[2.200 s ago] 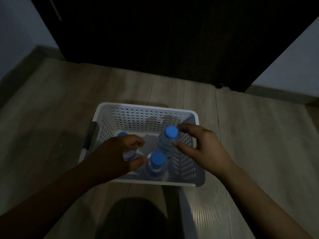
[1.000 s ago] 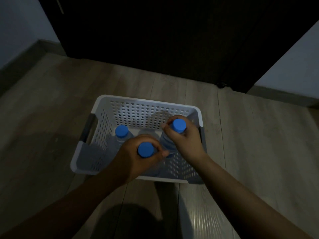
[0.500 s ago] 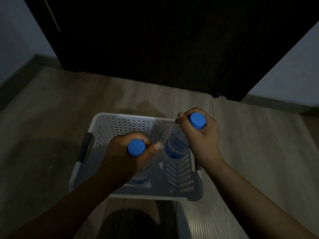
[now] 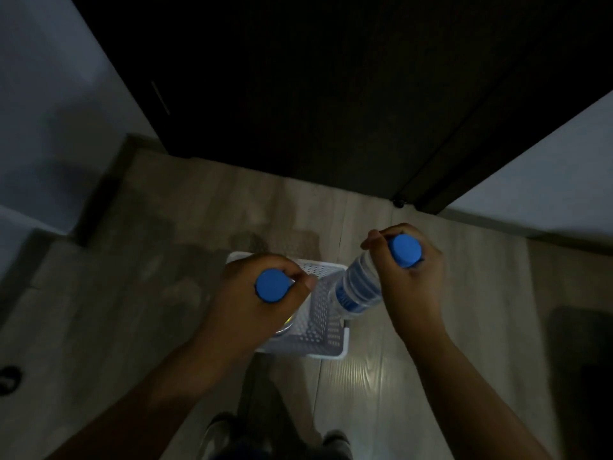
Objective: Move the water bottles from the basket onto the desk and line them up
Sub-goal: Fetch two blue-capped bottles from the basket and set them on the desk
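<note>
Now: left hand [image 4: 238,313] gripping neck of blue-capped clear plastic water bottle [image 4: 270,288]; right hand [image 4: 414,293] gripping second, tilted bottle [image 4: 360,287], both above white perforated plastic basket [image 4: 326,330]. Bench unseen. Recommending upright, steady carrying.

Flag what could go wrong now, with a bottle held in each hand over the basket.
Both grips sit near the caps; the right hand holds the right bottle tilted, so it may swing or slip. The left hand hides most of the left bottle, which could clip the basket rim. The room is dim and no desk is in view.
</note>
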Demonstrator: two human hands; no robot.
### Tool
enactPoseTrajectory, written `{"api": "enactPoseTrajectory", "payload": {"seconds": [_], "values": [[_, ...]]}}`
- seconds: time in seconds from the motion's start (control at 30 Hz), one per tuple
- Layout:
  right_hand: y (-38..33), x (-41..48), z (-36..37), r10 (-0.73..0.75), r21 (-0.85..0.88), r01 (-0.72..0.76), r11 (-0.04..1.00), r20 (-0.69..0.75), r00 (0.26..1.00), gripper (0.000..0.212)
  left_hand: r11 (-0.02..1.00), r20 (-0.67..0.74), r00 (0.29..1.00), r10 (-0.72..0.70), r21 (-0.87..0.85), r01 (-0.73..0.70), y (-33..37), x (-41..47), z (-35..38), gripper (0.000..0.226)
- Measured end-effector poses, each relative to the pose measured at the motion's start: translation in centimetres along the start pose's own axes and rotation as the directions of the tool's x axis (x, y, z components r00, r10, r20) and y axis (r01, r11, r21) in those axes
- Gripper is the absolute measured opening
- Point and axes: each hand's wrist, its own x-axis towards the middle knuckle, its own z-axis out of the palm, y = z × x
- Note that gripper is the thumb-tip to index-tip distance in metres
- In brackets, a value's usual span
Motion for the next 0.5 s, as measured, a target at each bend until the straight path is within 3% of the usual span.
{"api": "enactPoseTrajectory", "payload": {"seconds": [0.1,0.5], "values": [[-8.2,-1.1,-2.3,0.02,0.022,-0.02,1.0,-0.001,1.0,0.014,0.999,-0.001,0.999,0.041,0.03,-0.041,7.8,-0.8,-3.6,0.03],[-41.0,-6.6,-12.0,-0.046,0.0,0.046,0.999,-0.003,0.999,0.015,0.999,-0.071,0.997,-0.037,-0.001,0.037,37.5,-4.3,-18.0,0.008]]}}
